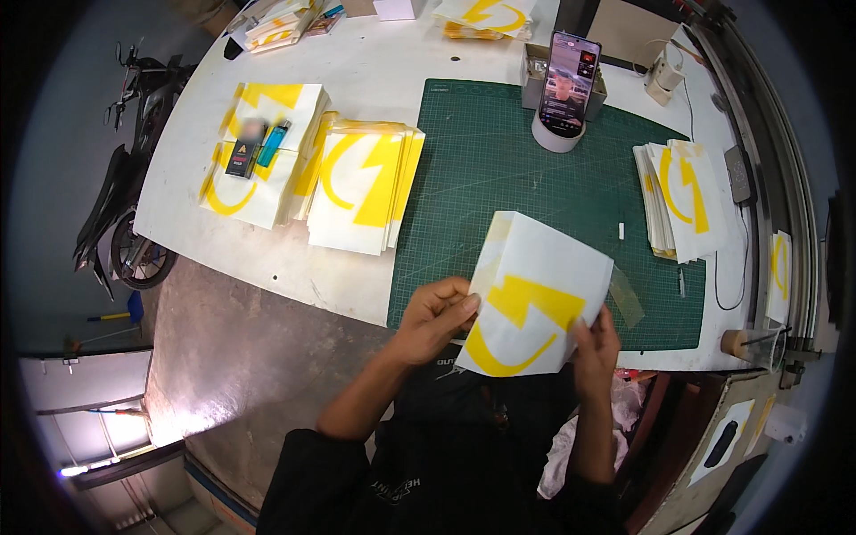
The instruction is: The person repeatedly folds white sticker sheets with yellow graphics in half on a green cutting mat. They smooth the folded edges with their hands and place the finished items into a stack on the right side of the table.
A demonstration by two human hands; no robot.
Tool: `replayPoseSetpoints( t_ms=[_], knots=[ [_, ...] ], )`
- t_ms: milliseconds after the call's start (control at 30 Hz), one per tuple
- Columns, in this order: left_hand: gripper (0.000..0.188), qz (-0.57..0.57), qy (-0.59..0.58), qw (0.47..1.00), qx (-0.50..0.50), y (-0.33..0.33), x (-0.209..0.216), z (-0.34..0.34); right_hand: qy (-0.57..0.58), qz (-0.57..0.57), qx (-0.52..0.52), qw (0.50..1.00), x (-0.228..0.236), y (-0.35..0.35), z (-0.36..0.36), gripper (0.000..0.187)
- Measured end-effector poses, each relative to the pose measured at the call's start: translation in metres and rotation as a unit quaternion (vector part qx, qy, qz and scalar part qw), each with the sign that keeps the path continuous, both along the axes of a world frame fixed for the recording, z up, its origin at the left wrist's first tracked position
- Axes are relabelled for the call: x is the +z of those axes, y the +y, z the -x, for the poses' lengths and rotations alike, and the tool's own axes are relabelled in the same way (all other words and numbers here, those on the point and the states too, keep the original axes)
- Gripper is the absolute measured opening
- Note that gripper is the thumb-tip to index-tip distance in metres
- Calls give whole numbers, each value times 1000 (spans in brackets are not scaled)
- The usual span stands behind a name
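Observation:
A flat white paper bag (pixel 551 254) with a bold yellow print is held up over the near edge of the green cutting mat (pixel 499 169). Its left edge is pinched between the thumb and fingers of my left hand (pixel 437 316). At the lower right edge, my right hand (pixel 596 348) grips the same bag, its fingers partly behind the paper. Left of the mat lies a stack of similar bags (pixel 364 183), with another stack (pixel 285 183) beside it. A third pile (pixel 682 201) rests at the mat's right side.
A phone (pixel 571 80) stands in a white round holder (pixel 559 134) at the mat's back. A small box (pixel 245 150) and a blue lighter (pixel 274 144) lie on the left stack. A plastic cup (pixel 753 346) sits near the table's right edge. A motorcycle (pixel 134 169) stands beyond the table.

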State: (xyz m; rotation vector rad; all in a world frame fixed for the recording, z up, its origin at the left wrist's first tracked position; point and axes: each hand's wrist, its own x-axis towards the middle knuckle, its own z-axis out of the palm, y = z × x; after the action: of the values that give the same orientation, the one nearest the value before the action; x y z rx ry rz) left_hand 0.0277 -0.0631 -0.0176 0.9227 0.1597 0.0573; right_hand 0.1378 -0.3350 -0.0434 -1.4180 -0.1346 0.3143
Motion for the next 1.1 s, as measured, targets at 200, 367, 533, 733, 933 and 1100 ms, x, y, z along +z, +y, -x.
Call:
replayPoseSetpoints(
  t_ms=[200, 367, 533, 733, 933, 1100],
  knots=[
    [22, -39, -14, 998, 53, 10, 29, 2, 14, 0, 45, 999, 13, 17, -6, 23],
    [23, -212, 12, 973, 86, 27, 6, -1, -3, 51, 5, 999, 34, 17, 0, 10],
    [17, -334, 57, 931, 138, 14, -4, -11, -121, -2, 1, 993, 32, -22, -15, 10],
    [17, -212, 19, 977, 11, 20, 5, -6, 70, -49, 177, 980, 28, -45, -23, 43],
    [26, -228, 57, 972, -30, 36, 13, 0, 158, -115, 257, 946, 20, -25, -8, 61],
    [24, -145, 121, 981, -46, 39, 29, 9, 154, -330, 313, 877, -17, -78, 1, 66]
  ],
)
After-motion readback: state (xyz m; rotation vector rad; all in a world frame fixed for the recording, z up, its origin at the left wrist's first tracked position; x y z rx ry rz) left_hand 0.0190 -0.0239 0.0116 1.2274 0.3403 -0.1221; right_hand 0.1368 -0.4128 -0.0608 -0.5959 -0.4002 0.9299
